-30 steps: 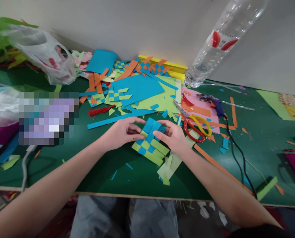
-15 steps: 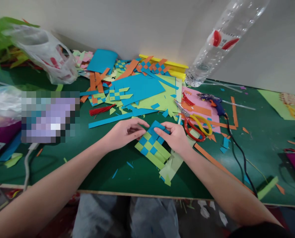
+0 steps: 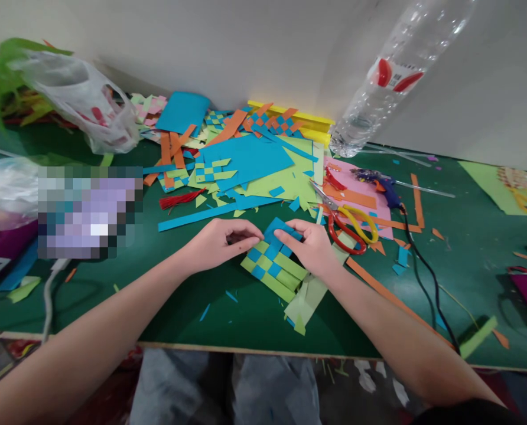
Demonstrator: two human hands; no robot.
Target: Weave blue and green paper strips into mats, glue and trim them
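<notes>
A small woven paper piece (image 3: 267, 262) in blue and light green checks is tilted just above the green table. My right hand (image 3: 310, 242) pinches its upper blue part, thumb on top and fingers behind. At the piece's upper left edge, my left hand (image 3: 228, 242) closes thumb and fingertips together on the paper. Loose green strip ends stick out toward the lower right. Beneath my right wrist lies a pale green paper strip (image 3: 310, 298). Scissors (image 3: 341, 215) with red and yellow handles rest just beyond my right hand.
Blue and green paper sheets (image 3: 246, 156) and woven scraps are piled at the back. A blue glue gun (image 3: 385, 186) with a black cord lies right. A clear plastic bottle (image 3: 396, 77) stands behind. On the left are a pixelated phone-like object (image 3: 90, 212) and a plastic bag (image 3: 86, 100).
My left thumb and fingertips have come together at the upper left edge of the woven paper. My right hand keeps its pinch, and the view has tilted slightly.
</notes>
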